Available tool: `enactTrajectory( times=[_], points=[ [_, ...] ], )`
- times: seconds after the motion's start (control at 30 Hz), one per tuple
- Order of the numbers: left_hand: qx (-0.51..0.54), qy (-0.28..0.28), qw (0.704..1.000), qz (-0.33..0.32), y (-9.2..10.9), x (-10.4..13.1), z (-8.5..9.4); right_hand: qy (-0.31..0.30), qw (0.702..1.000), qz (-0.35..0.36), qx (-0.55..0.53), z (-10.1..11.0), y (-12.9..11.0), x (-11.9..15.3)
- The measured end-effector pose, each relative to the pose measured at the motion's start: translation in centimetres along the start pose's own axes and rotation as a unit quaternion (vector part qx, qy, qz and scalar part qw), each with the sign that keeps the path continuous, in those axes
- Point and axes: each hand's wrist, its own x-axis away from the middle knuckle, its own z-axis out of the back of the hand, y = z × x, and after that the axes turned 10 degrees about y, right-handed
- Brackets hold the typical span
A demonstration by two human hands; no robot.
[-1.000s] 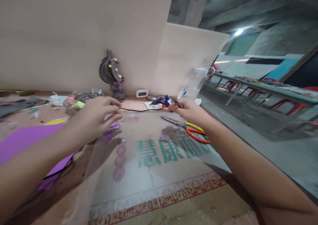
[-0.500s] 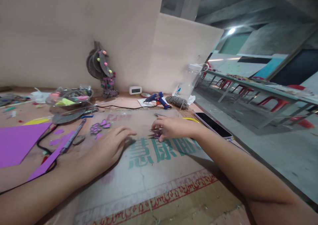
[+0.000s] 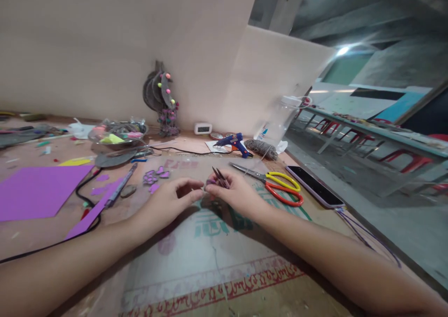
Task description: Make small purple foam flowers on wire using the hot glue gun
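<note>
Over the middle of the covered work surface, my left hand (image 3: 178, 198) pinches the edge of a small purple piece (image 3: 210, 182). My right hand (image 3: 233, 191) meets it there, closed on dark pointed tweezers (image 3: 220, 177), whose tips point up and away, and touching the same purple piece. Fingers partly hide the piece. Several grey-edged purple petals (image 3: 150, 177) lie beyond my left hand. Scissors (image 3: 283, 182) with yellow and red handles lie to the right of my right hand.
Behind stand a blue glue gun (image 3: 234, 144), grey yarn (image 3: 261, 149), a clear bottle (image 3: 285, 114) and a decorated grey crescent (image 3: 157, 93). A phone (image 3: 313, 186) lies right; purple sheet (image 3: 42, 191), pen (image 3: 121, 186) and bowl (image 3: 117, 135) are left.
My hands have come together at the purple piece, and the tweezers now point upward in my right hand. The scissors have come into full view. The view has shifted left.
</note>
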Motion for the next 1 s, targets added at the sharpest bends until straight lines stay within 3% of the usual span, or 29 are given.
enactTrajectory(
  times=[0.23,0.43,0.53,0.67,1.0],
  points=[
    [0.076,-0.042,0.996,0.010,-0.3,-0.2,0.0,-0.021,0.996,-0.027,-0.079,-1.0,0.7,0.5],
    [0.047,-0.043,0.998,0.024,-0.2,-0.5,0.1,-0.024,0.999,0.030,0.021,-0.8,1.1,0.6],
    [0.037,-0.025,0.998,0.047,-0.3,-0.5,0.1,0.008,0.999,0.047,0.024,-0.4,0.7,0.7],
    [0.043,-0.005,0.997,0.059,-0.5,-0.5,0.1,0.053,0.997,0.028,0.040,0.0,0.4,0.6],
    [0.043,-0.021,0.998,0.031,-0.7,-0.5,0.1,0.023,0.994,0.006,0.109,-0.4,0.9,0.3]
  ],
)
